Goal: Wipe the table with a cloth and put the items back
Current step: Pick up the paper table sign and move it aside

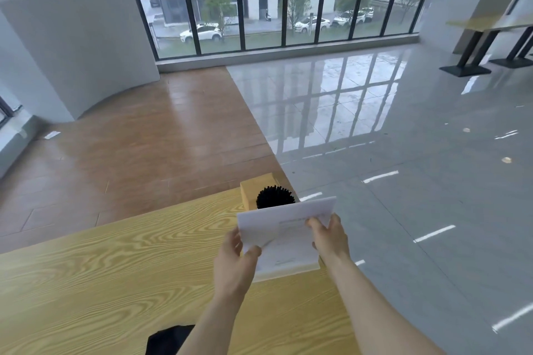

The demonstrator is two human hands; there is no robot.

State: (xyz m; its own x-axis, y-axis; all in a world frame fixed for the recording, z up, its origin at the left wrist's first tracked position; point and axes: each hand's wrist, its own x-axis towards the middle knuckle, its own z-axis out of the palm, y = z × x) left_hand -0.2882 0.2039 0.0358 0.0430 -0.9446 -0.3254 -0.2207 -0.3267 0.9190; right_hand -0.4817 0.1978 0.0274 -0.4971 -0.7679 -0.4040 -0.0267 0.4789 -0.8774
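Glossy grey tile and warm wood flooring spread out below a wide black-framed window, and a pale wood-grain table [101, 277] fills the near corner. Fingers [313, 223] of the right hand [330, 238] pinch the top edge of a white sheet of paper [284, 225]; the left hand [235, 262] closes thumb-over on its lower left corner, over a paper stack [288, 264] near the table's right edge. This looks like the putting-back step: the sheet likely wants lowering squarely onto the stack. A dark bristly object [274, 196] is half hidden behind the sheet, unidentifiable. No cloth is clearly visible; a black shape [168, 340] at the bottom edge is cut off.
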